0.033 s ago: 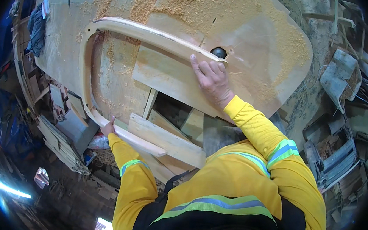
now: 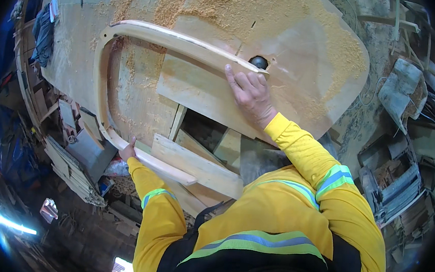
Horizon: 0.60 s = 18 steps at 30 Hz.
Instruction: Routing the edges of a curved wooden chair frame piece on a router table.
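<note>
A U-shaped curved wooden frame (image 2: 101,70) lies over a pale plywood worktop, its bend on the left and its two ends pointing right. My right hand (image 2: 254,95) is closed on the far arm near its end, the thumb along the edge. Just beyond that end, a dark round part (image 2: 258,62) shows in a hole in the worktop; what it is cannot be made out. My left hand (image 2: 128,150) grips the near arm of the frame, thumb up; its other fingers are mostly hidden.
Orange-brown shavings cover much of the worktop (image 2: 306,46). A loose board (image 2: 197,165) lies beside a rectangular opening (image 2: 201,129) in front of me. Stacked wood scraps (image 2: 74,168) stand at the left; a dusty grey shell-shaped piece (image 2: 402,92) and more offcuts lie at the right.
</note>
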{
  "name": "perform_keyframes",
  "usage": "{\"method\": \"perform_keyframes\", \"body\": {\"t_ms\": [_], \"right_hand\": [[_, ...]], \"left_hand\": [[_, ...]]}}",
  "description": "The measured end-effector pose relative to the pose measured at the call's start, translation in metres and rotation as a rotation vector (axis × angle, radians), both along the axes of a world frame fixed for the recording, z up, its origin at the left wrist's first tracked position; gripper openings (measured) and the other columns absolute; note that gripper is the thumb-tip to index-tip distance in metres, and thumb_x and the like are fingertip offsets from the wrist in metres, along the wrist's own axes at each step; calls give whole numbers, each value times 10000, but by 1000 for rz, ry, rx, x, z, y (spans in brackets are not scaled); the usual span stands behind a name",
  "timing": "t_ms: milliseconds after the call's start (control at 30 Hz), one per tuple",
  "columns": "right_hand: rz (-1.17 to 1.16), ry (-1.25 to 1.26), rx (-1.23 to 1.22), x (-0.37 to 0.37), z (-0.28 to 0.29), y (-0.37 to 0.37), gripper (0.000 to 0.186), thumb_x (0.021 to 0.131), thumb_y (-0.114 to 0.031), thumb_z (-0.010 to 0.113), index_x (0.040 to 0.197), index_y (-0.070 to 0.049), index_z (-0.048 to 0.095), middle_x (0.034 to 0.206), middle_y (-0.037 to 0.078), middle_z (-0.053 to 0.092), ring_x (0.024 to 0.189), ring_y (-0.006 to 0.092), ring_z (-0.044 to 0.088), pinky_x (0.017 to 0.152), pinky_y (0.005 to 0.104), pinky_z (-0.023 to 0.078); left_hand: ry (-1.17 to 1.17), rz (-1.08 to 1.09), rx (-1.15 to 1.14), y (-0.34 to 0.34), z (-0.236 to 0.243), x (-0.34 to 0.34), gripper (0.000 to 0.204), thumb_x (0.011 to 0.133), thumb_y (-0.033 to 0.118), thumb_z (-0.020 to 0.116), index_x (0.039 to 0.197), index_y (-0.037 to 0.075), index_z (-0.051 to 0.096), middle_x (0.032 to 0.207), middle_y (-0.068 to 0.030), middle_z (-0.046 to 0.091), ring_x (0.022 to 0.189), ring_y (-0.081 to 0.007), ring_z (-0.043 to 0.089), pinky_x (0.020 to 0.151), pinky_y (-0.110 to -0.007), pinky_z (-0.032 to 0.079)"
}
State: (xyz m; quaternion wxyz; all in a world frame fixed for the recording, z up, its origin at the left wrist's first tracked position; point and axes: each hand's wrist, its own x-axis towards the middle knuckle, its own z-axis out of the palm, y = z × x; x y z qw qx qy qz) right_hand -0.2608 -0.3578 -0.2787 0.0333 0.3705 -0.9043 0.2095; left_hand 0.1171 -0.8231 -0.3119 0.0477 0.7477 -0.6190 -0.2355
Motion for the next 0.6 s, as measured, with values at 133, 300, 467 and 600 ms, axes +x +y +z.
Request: {"method": "perform_keyframes", "body": {"t_ms": [133,300,467,600], "right_hand": [[9,-9,1,-1,1,-2,513,825,-104,589,1331,-22,603,871,9,480,822,146,510,773,298,397],[7,2,14,-2,0,-4,508,823,-104,591,1324,-25,610,877,9,487,819,146,510,769,298,398],[3,-2,1,-3,-1,-8,496,824,-106,591,1313,-28,620,877,4,496,820,146,510,768,298,401],[-2,5,-1,-5,1,-10,494,824,-106,591,1312,-31,623,880,3,502,819,145,512,772,297,403]], "left_hand": [[9,20,-1,4,5,-7,727,625,61,951,1231,-121,594,1162,-152,681,951,-261,635,856,-395,529],[3,60,25,10,10,-20,718,631,67,949,1228,-121,598,1176,-159,679,971,-260,634,869,-388,523],[-25,61,24,9,10,-22,765,622,48,946,1269,-112,570,1202,-164,671,1008,-276,634,898,-395,522],[-50,61,24,3,10,-21,804,615,33,944,1301,-105,547,1222,-169,664,1037,-288,634,921,-400,521]]}}
